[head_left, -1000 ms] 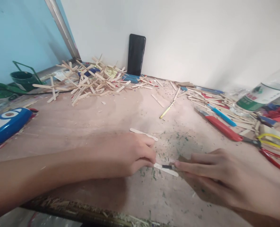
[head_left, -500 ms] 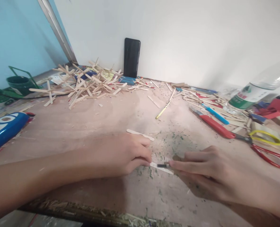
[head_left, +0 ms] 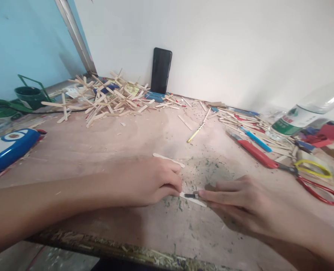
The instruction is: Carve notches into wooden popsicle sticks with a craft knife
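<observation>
Left hand [head_left: 163, 182]: fingers bent and bunched, tips down on one end of the stick; whether they pinch it or only press, cannot tell.
Right hand [head_left: 240, 199]: fingers closed, pinching the knife near its collar; handle hidden by the hand.
Knife [head_left: 190, 195]: dark blade pointing toward the left hand, lying over the stick; exact contact unclear.
Stick [head_left: 197, 202]: flat on the table [head_left: 99, 139], between the two hands, its near end free.
Second stick [head_left: 169, 160]: on the table, just beyond the left hand's knuckles.
Green flecks [head_left: 212, 169]: scattered around and beyond the stick.
Scissors [head_left: 319, 188]: right of the right hand, one loop red, one yellow.
Bottle [head_left: 299, 118]: tilted, far right.
Phone [head_left: 161, 70]: propped upright against the wall.
Stick pile [head_left: 107, 99]: left of the phone, loosely heaped.
</observation>
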`<state>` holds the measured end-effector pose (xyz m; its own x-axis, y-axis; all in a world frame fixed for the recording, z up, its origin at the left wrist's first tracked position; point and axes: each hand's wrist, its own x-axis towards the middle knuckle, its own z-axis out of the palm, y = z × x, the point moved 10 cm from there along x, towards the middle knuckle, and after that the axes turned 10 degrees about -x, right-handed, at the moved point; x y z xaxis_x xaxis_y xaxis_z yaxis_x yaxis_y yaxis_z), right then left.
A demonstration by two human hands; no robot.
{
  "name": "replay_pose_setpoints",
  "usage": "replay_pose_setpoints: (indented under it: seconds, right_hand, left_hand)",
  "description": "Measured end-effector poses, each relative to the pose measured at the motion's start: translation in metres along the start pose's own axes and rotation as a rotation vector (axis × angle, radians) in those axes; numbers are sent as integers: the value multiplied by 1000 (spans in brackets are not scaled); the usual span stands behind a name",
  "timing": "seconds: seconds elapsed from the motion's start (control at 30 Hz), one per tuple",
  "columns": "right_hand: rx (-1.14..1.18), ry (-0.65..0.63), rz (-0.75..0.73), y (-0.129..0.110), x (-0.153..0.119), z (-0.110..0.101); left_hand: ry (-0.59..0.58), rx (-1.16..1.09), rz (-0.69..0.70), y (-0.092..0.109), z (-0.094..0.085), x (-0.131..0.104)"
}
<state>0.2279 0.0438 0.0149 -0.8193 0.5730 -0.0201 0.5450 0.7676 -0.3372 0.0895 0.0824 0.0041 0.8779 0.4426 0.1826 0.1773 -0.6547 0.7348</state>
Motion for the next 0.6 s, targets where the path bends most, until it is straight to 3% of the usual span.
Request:
replay_pose_setpoints:
  seconds: [0.33, 0.6]
  right_hand:
    - [1, 22, 8, -5, 1, -3]
    - [68, 7, 97, -3, 2, 0]
  left_hand:
    - [1, -29, -15, 1, -1, 1]
    - [-11, -29, -21, 0, 1, 0]
